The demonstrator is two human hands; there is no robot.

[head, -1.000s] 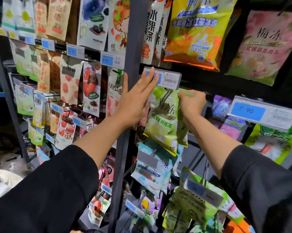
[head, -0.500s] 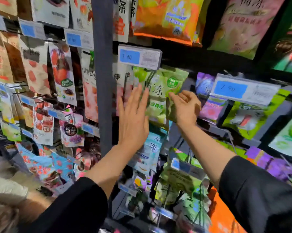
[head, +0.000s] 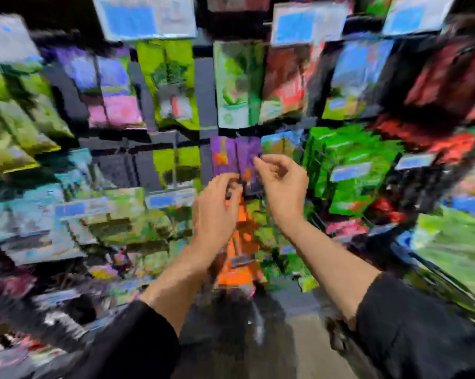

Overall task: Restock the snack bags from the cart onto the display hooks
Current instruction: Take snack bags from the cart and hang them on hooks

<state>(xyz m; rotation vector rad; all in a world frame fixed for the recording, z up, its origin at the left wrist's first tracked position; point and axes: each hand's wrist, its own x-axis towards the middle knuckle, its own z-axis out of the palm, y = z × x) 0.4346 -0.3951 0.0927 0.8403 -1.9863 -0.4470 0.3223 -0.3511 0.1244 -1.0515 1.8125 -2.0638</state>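
1. Nearest the camera, two black sleeves [head: 411, 335] frame the view, with bare forearms reaching forward and up toward the display. A strip of floor [head: 299, 348] shows between them. No cart is visible in this view.
2. The left hand [head: 217, 206] is raised in front of the rack, its fingers curled, the tips at the lower edge of a purple snack bag [head: 235, 155]. Heavy blur prevents telling whether the fingers grip the bag or merely touch it.
3. The right hand [head: 283, 181] sits just beside the left, the two hands close together. Its thumb and forefinger appear pinched together at the right edge of the purple snack bag, the remaining fingers loosely curled. Whether the pinch holds the bag cannot be confirmed.
4. The purple snack bag stands upright at mid-height of the display, just beyond both hands. Whether it already hangs on a hook cannot be told; the hook itself is not resolved.
5. An orange bag [head: 237, 258] hangs below and behind the hands. Bright green bags [head: 348, 165] fill the hooks to the right.
6. Farthest back, blue-and-white price tags [head: 146, 19] line the upper row over green, purple and red bags.
7. Task status, as a judgement: most visible hooks carry stock, so restocking looks well advanced. The step in hand appears to be seating or straightening the purple bag. How many bags are left in the cart cannot be assessed.
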